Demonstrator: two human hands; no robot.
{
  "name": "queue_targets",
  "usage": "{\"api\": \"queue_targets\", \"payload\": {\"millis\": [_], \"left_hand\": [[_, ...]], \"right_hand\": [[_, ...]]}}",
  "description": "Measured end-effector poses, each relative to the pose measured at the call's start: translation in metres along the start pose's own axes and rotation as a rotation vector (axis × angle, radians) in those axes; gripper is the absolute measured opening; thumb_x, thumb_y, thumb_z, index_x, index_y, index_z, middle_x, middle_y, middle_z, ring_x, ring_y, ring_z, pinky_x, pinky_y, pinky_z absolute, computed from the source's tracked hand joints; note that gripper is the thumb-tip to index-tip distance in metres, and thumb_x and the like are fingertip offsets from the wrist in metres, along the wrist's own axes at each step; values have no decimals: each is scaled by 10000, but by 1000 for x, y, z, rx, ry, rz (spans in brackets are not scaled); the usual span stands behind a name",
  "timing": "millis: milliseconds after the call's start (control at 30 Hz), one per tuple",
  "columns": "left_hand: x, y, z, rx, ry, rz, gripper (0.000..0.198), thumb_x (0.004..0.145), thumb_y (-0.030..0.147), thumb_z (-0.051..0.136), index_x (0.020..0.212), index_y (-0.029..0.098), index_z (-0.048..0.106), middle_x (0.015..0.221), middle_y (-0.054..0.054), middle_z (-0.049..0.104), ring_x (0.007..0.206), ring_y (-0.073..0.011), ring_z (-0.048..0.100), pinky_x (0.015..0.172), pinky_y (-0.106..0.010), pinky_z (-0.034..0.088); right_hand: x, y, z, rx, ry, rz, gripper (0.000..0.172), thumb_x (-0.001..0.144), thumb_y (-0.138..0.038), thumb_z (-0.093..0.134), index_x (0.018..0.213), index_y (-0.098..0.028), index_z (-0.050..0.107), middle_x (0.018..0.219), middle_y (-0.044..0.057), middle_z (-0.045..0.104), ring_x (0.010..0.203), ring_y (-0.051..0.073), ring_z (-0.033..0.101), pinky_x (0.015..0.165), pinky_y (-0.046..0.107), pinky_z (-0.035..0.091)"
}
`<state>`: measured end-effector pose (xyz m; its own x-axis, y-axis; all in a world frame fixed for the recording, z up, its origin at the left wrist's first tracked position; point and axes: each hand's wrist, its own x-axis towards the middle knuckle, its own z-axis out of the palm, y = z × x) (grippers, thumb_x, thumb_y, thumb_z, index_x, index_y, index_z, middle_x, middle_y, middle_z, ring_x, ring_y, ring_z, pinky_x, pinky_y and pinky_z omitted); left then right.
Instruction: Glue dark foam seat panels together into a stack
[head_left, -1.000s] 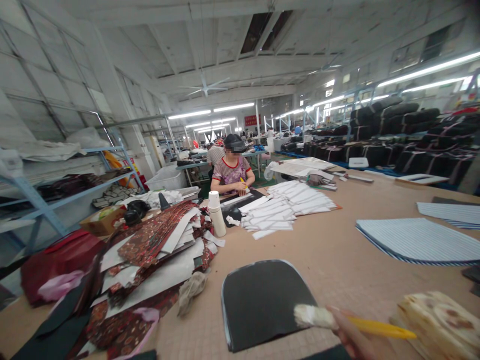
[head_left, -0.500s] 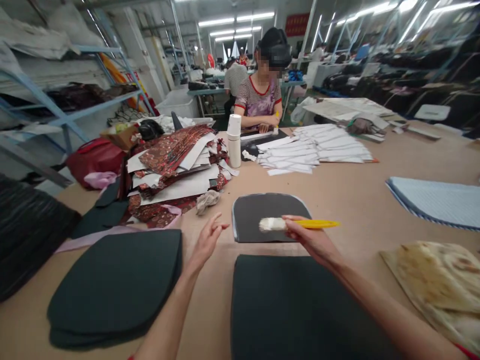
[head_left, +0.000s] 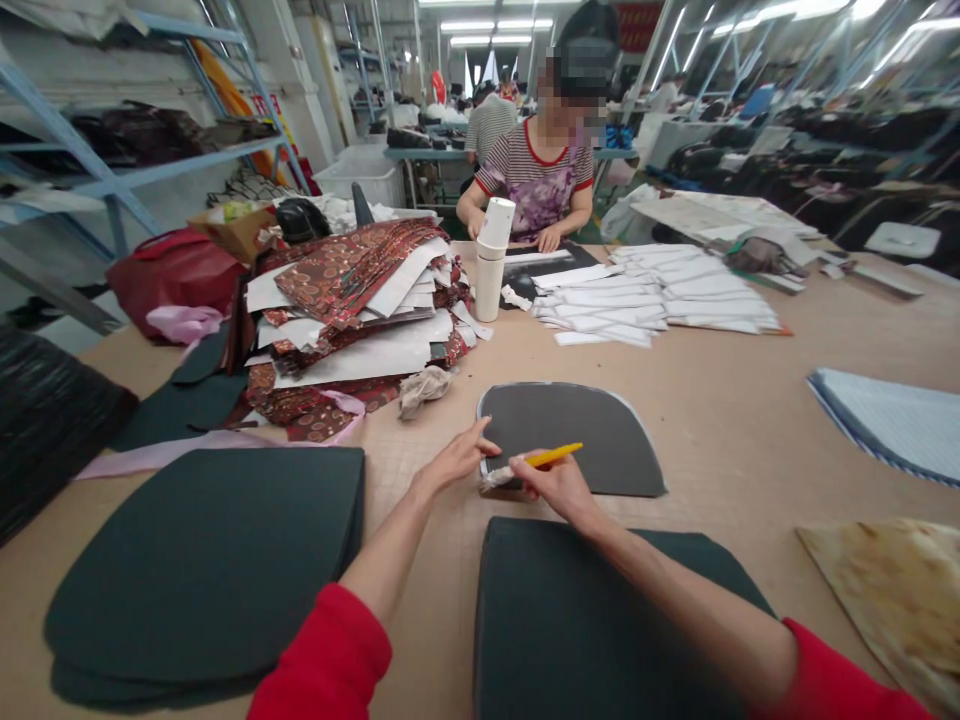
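A dark grey rounded panel (head_left: 577, 435) lies flat on the brown table (head_left: 720, 420) in front of me. My right hand (head_left: 559, 487) is closed on a yellow-handled brush (head_left: 529, 465), its pale bristles resting on the panel's near left corner. My left hand (head_left: 454, 463) lies open, fingertips pressing the panel's left edge. A larger dark panel (head_left: 592, 620) sits under my right forearm, and a stack of dark panels (head_left: 210, 560) lies to the left.
A heap of patterned red pieces backed with white (head_left: 360, 310) and a crumpled rag (head_left: 421, 387) lie beyond. A white bottle (head_left: 491, 260), white strips (head_left: 660, 295), striped sheets (head_left: 892, 420) and a stained cloth (head_left: 892, 590) are around. A person in a striped shirt (head_left: 534, 180) works opposite.
The view has tilted down and closer. My right hand brought the brush from the panel's middle to its near left corner. My left hand came in and now rests on the panel's edge.
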<state>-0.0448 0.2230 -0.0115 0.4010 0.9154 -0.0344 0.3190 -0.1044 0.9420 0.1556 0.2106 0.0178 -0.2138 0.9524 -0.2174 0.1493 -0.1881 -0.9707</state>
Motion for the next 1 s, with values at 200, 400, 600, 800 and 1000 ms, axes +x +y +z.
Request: {"api": "queue_targets", "payload": {"millis": [200,400,600,800,1000], "left_hand": [[8,-4,8,181,-19,4,647,718,129,422,1357,135,323,1048,-90,676,939,-181,602,938,-372,424],[14,-1,18,372,-41,-31,632,652,49,386,1259,197,475,1022,-55,677,934,-181,592,893,-354,452],[15,10,22,481,-48,-51,640,643,18,340,1242,183,497,1102,-78,653,999,-191,576,932,-367,437],[17,18,21,583,-92,-78,671,627,15,330,1270,162,455,1082,-96,647,998,-184,587,914,-362,460],[45,58,55,712,-174,-30,548,724,83,395,1265,158,446,1216,-129,561,1151,-240,491,1033,-435,354]], "right_hand": [[-5,0,-19,-62,66,-9,421,628,-572,657,678,-155,622,447,-17,503,397,106,424,393,238,334],[-1,7,-28,-103,33,-8,352,636,-507,659,622,-157,633,456,-13,518,418,111,446,416,238,342],[-12,23,-108,-180,180,75,382,597,-537,665,599,-156,637,429,7,532,397,129,454,411,256,342],[-30,38,-224,-407,426,131,419,627,-531,629,415,-175,565,413,52,549,416,161,495,460,284,358],[-39,26,-253,-277,543,16,331,668,-483,611,577,-165,619,472,28,574,469,159,522,483,271,398]]}}
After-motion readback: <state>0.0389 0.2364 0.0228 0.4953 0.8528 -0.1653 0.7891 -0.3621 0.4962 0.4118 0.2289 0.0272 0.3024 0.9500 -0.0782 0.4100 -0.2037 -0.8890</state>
